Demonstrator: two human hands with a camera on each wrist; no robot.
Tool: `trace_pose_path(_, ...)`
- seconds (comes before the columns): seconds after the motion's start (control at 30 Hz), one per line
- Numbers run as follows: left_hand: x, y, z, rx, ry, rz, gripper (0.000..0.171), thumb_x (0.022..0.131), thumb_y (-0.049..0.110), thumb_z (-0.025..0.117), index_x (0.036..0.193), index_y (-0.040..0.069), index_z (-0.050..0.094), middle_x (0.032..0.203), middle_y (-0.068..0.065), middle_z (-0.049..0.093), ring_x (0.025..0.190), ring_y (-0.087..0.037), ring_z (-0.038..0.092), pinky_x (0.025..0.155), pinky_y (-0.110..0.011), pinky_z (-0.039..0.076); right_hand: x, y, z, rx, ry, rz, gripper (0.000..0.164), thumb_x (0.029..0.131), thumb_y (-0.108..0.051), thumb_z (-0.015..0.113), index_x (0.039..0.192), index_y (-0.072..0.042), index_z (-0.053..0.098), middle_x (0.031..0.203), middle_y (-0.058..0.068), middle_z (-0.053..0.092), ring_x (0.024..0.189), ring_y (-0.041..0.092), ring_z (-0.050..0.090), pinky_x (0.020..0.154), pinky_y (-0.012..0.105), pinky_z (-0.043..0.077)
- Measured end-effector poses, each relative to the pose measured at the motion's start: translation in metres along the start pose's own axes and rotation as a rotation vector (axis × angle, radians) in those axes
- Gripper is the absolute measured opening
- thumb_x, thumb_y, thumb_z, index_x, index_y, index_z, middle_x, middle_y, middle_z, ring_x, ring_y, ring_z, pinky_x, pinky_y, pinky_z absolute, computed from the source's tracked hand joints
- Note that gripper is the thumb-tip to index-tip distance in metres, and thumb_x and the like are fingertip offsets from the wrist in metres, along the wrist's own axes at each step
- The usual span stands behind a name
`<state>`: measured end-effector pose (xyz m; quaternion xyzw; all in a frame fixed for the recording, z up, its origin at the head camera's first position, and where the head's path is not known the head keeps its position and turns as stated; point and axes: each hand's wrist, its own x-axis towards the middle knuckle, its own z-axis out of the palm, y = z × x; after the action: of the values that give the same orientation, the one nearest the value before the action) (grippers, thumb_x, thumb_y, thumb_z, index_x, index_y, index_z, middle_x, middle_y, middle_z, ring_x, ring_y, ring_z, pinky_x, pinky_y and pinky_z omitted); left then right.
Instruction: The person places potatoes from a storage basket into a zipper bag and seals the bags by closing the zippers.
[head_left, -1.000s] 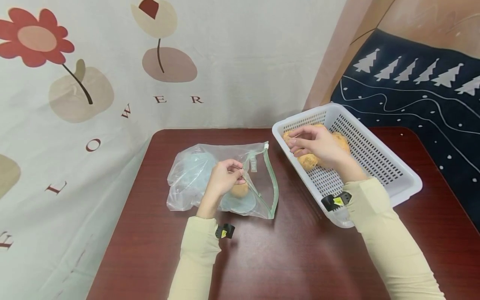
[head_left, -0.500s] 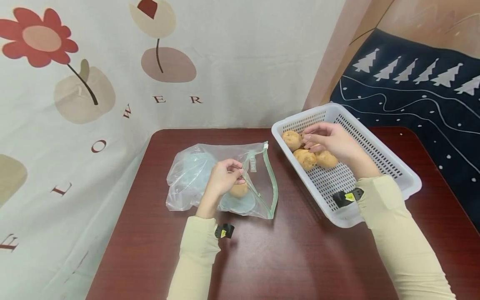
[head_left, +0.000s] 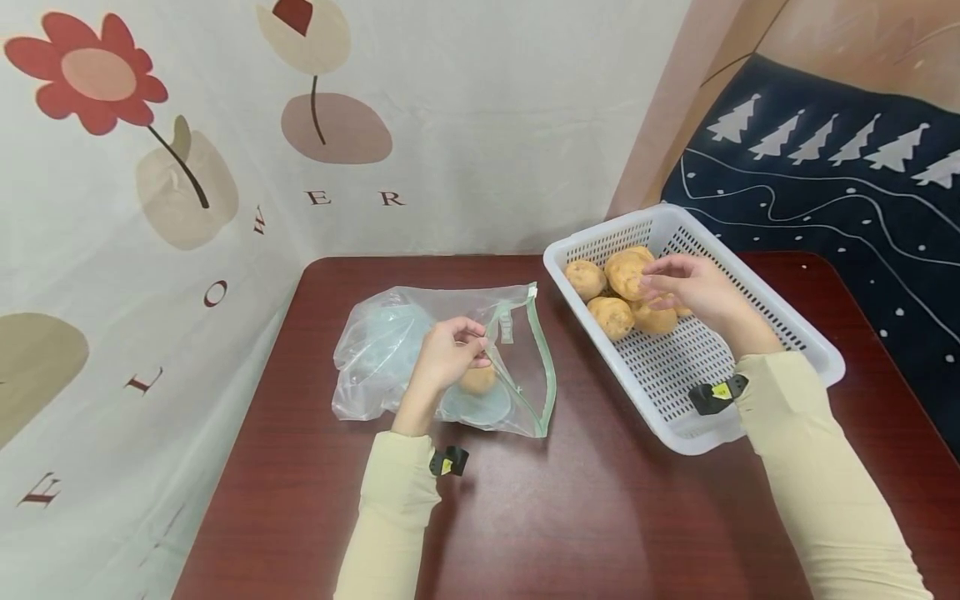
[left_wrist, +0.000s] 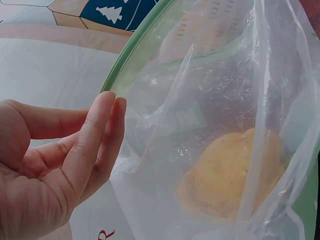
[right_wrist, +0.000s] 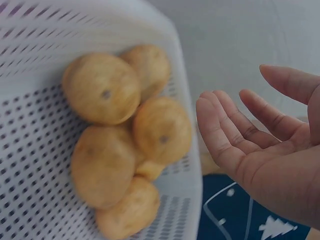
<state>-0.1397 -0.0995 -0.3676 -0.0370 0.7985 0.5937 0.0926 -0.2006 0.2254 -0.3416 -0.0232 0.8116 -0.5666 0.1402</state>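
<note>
A clear zip bag (head_left: pixel 382 342) with a green-edged mouth lies on the table, a potato (left_wrist: pixel 225 175) showing through its plastic. My left hand (head_left: pixel 447 354) pinches the bag's green rim (left_wrist: pixel 132 55) between thumb and fingertips, lifting that side of the mouth. Over the white basket (head_left: pixel 810 362) hovers my right hand (head_left: pixel 697 292), its fingers loosely bent and holding nothing, as the right wrist view shows. Below and beside it, several potatoes (right_wrist: pixel 102 165) are heaped at the basket's far left end. Part of the heap is hidden behind the hand in the head view.
The dark red table (head_left: pixel 540 525) meets a printed cloth (head_left: pixel 480 125) along its back edge. A navy cloth with white trees (head_left: pixel 810 158) hangs behind the basket. The basket's raised wall stands between the potatoes and the bag.
My right hand has moved rightward over the basket, uncovering more of the potatoes. The left hand and the bag have stayed in place.
</note>
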Motion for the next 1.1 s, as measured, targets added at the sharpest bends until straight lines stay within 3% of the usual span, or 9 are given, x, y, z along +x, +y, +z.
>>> trace_pose_path(0.13,0.000,-0.001,0.000,-0.009,-0.002,0.001,0.011,0.085,-0.006,0.057,0.096,-0.010,0.059,0.084,-0.018,0.059,0.062,-0.017,0.063,0.064,-0.026,0.059,0.001,0.013,-0.003,-0.014,0.007,0.045,0.033,0.090,-0.014,0.057,0.113,0.008,0.048,0.090,0.001,0.062,0.081,0.015,0.062,0.074,0.030,0.058)
trace_pose_path(0.5,0.000,-0.003,0.000,-0.016,0.003,0.004,0.011,0.085,-0.006,0.057,0.095,-0.010,0.059,0.082,-0.018,0.059,0.060,-0.015,0.062,0.063,-0.025,0.059,0.004,0.037,-0.009,0.060,0.030,0.072,0.036,0.091,-0.014,0.056,0.115,0.010,0.044,0.083,-0.008,0.064,0.078,0.009,0.063,0.073,0.026,0.057)
trace_pose_path(0.9,-0.001,-0.003,-0.001,-0.018,-0.001,0.004,0.011,0.085,-0.006,0.056,0.095,-0.010,0.058,0.083,-0.018,0.059,0.061,-0.015,0.062,0.063,-0.025,0.060,0.012,0.042,-0.013,0.074,0.081,0.123,0.032,0.091,-0.013,0.055,0.113,0.007,0.044,0.088,0.001,0.058,0.074,0.010,0.062,0.073,0.031,0.058)
trace_pose_path(1.1,0.000,-0.004,-0.001,-0.017,0.003,0.003,0.010,0.085,-0.007,0.056,0.094,-0.010,0.058,0.082,-0.017,0.059,0.060,-0.015,0.062,0.063,-0.025,0.059,0.021,0.043,-0.016,0.108,0.100,0.161,0.030,0.090,-0.016,0.057,0.109,0.005,0.046,0.085,0.001,0.059,0.072,0.012,0.062,0.071,0.029,0.058)
